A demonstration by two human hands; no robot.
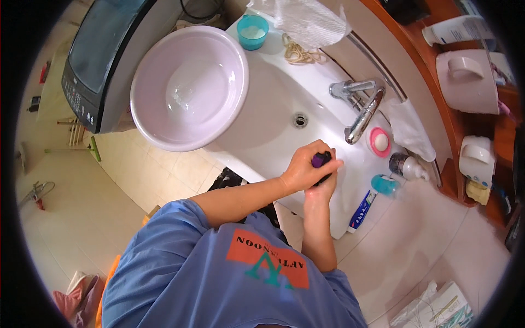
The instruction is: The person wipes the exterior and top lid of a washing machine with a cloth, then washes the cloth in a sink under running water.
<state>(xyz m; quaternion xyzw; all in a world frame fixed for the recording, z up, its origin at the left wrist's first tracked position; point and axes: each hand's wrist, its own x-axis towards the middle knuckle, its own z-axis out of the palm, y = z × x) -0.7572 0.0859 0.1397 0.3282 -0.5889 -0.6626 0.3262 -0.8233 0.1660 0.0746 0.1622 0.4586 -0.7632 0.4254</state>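
Over the near right part of the white washbasin point(262, 135), both hands are together around a small black and purple object point(322, 160). My left hand point(305, 166) comes from the left and wraps it, thumb stretched to the right. My right hand point(326, 188) comes from below and lies against the object's lower side, its fingers partly hidden by the left hand. What the object is cannot be told. The chrome faucet point(363, 117) stands above and to the right of the hands, and the drain point(300, 120) shows above them.
A pale lilac plastic basin point(188, 88) rests over the sink's left edge, beside a washing machine point(104, 61). Around the rim are a teal cup point(253, 33), a soap on a pink dish point(380, 142), a pump bottle point(406, 166) and a toothpaste tube point(363, 211). Wooden shelves point(447, 123) stand right.
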